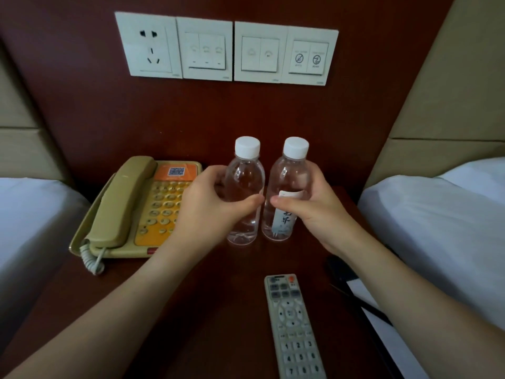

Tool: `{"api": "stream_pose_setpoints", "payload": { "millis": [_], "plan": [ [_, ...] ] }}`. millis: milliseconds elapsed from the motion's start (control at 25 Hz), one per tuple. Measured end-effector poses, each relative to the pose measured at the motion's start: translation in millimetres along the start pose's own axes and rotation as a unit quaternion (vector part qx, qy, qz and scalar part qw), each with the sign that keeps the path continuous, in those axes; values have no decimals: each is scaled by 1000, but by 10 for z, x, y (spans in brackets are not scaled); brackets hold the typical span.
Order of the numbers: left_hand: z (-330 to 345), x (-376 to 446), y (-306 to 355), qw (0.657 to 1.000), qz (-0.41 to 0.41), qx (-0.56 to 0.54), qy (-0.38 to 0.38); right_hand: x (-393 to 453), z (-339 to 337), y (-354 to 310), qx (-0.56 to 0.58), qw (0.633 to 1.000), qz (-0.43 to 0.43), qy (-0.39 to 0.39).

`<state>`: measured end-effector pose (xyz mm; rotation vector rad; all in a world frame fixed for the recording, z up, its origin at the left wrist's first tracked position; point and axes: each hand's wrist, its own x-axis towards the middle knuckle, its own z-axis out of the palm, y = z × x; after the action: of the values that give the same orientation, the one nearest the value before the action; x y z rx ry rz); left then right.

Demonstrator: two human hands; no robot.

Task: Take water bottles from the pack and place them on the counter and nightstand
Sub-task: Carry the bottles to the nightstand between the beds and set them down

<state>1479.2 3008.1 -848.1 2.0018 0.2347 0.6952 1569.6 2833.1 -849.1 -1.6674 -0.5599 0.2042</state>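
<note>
Head view, read left to right: beige corded telephone with orange keypad at centre left of frame on dark reddish-brown wooden nightstand. Left hand wrapped around clear plastic water bottle with white cap, right hand clamped on matching clear labelled bottle, both upright at frame centre, bases seemingly down on nightstand, nearly touching. White remote control lower centre. Nightstand placement judged nearly done, only release left; counter share and pack out of sight. Count: two bottles, one telephone, one remote.
</note>
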Motion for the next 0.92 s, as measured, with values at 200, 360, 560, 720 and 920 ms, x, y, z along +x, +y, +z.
{"api": "stream_pose_setpoints", "payload": {
  "millis": [200,360,560,720,920],
  "plan": [
    [139,-157,-105,999,10,44,3,23,-101,59,-94,993,36,-62],
    [107,-97,-144,998,-1,-26,-60,76,-124,101,-142,987,31,-74],
    [372,-95,-303,999,-16,-46,8,221,-111,155,-119,989,17,-82],
    [506,61,-455,989,-75,-121,30,390,-129,187,-107,990,10,-86],
    [528,345,-576,990,-82,-116,16,641,-174,256,-103,992,12,-73]
  ]
}}
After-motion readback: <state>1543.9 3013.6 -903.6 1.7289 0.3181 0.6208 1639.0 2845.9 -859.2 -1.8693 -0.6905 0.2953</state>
